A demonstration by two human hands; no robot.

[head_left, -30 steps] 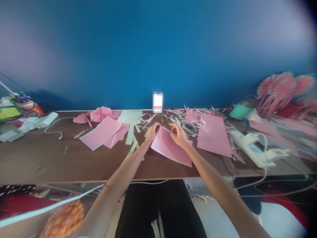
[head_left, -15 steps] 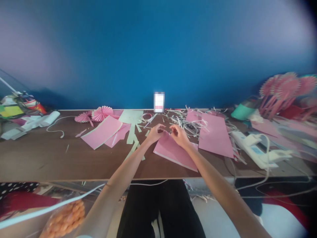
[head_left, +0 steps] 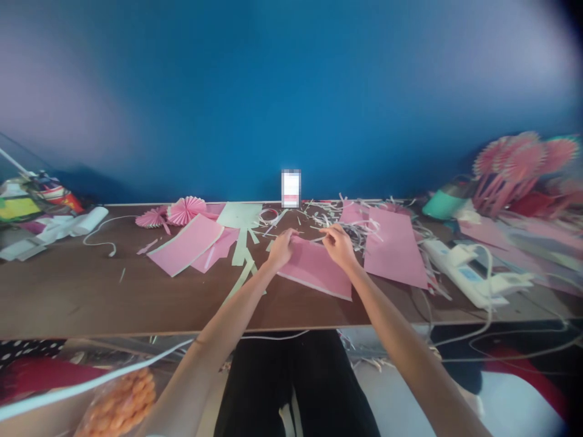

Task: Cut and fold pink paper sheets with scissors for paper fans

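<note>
My left hand [head_left: 280, 250] rests at the upper left corner of a pink paper sheet [head_left: 316, 273], its fingers curled and pointing toward my right hand. My right hand [head_left: 339, 246] sits just past the sheet's upper right part, fingers pinched together over a heap of white paper shreds [head_left: 350, 233]. A thin pale paper strip [head_left: 321, 233] seems to run from those fingertips, though it is too fine to be sure. Whatever the left fingers touch is hard to make out.
A pale green paper cutout [head_left: 239, 215] and more pink sheets [head_left: 184, 244] lie left of my hands, with pink paper fans [head_left: 184, 209] behind them. Another pink sheet [head_left: 395, 249] and a white power strip [head_left: 462, 273] lie to the right. The brown table's front edge [head_left: 113, 335] crosses below.
My hands have moved apart from their close pinch, the right one going up and right. The pink sheet has shifted slightly up and left.
</note>
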